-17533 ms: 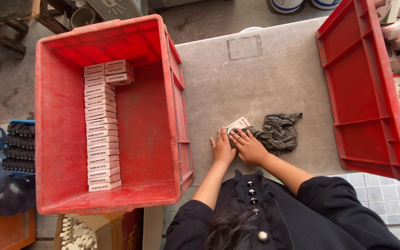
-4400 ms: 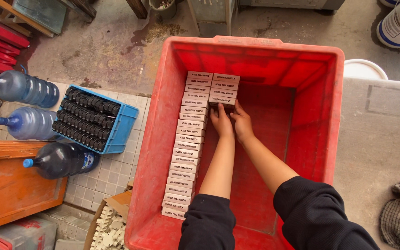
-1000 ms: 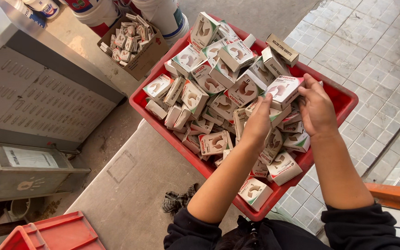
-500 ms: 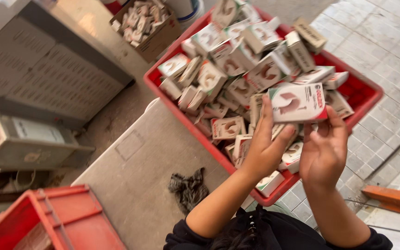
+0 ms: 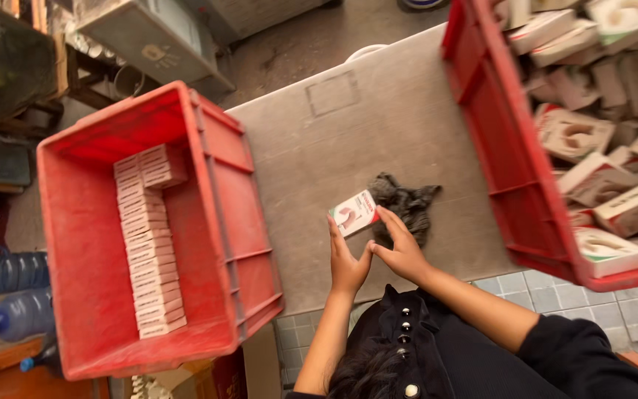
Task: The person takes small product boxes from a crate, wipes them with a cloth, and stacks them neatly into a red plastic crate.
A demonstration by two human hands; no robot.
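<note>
At the far left, blue-capped plastic bottles lay on their sides beside a red crate that stood next to the table. Inside that crate a long row of flat pink boxes ran along its floor, packed edge to edge, with a short second stack begun beside it at the far end. The grey table spread to the right of the crate. Near its front edge the left hand stood with fingers extended upward, their tips against the near edge of a small white-and-red carton that lay on the tabletop, tilted at a slant. The right hand met it from the other side, fingers spread open and touching the carton's right corner; neither hand was closed around it, both only pressed at its edges. Just behind the right hand a crumpled dark rag rested on the table, touching or nearly touching the carton. Farther right, a second red crate sat on the table, heaped with loose white-and-red cartons lying at all angles.
</note>
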